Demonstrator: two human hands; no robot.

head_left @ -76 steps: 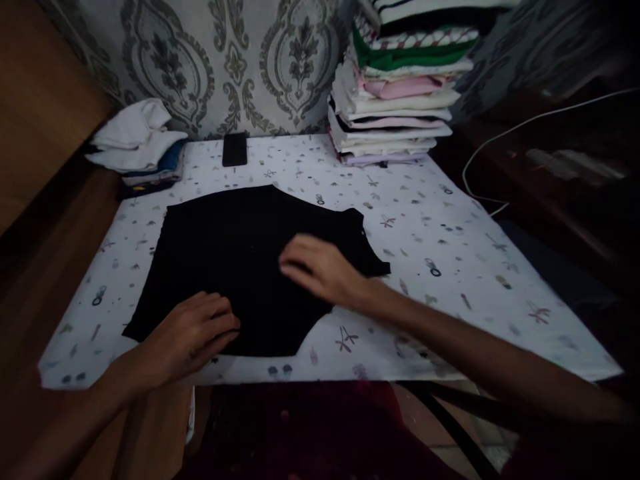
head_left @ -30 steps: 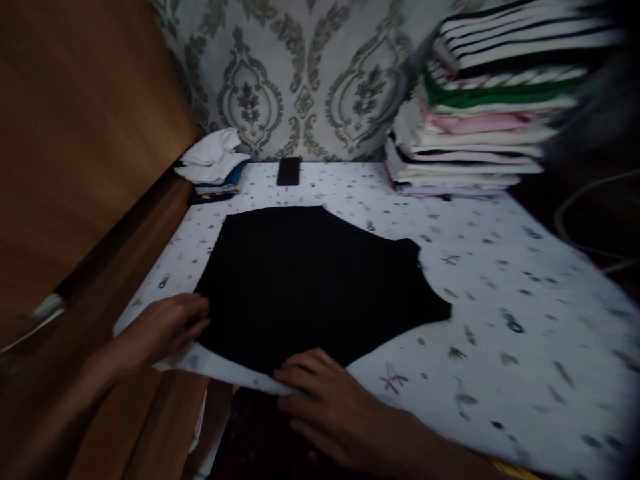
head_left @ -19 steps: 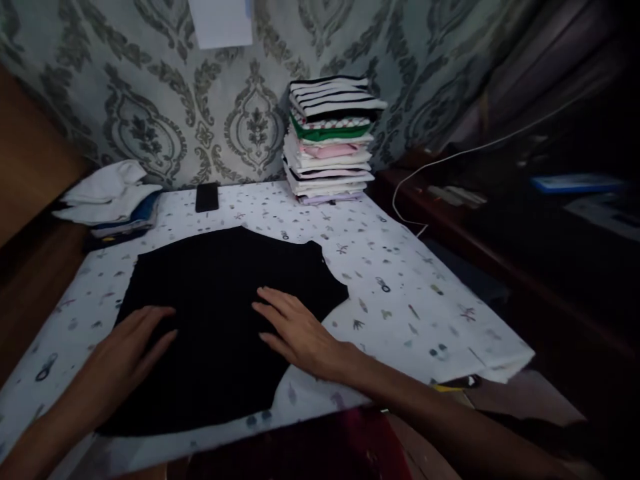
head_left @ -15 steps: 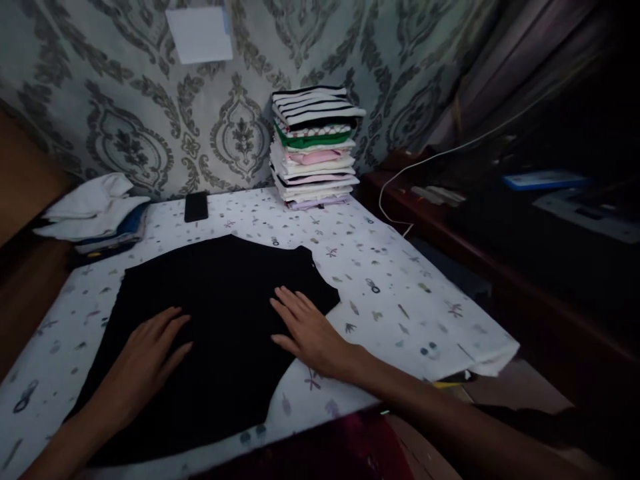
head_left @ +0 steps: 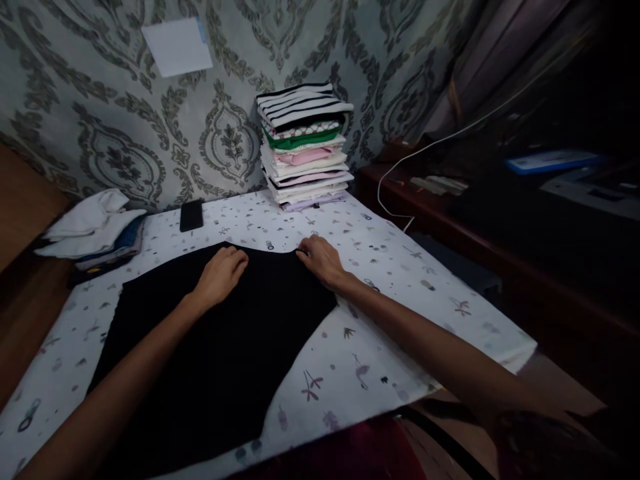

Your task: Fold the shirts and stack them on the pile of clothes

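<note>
A black shirt (head_left: 215,360) lies spread flat on a white printed sheet (head_left: 340,373). At its far edge, left of the middle, rests my left hand (head_left: 220,275), with its fingers curled together on the cloth. My right hand (head_left: 321,260) pinches the far right corner of the same shirt between thumb and fingers. Both forearms reach across from the near side, and the left one covers part of the shirt.
A tall stack of folded clothes (head_left: 305,157) stands against the patterned wall. Another folded pile (head_left: 95,230) lies at the left beside a black phone (head_left: 191,215). To the right, a white cable (head_left: 387,175) hangs over a dark red wooden ledge (head_left: 465,233).
Both hands have moved away from me, from lying flat on the middle of the shirt to its far edge, and their fingers have closed there. The view has shifted slightly.
</note>
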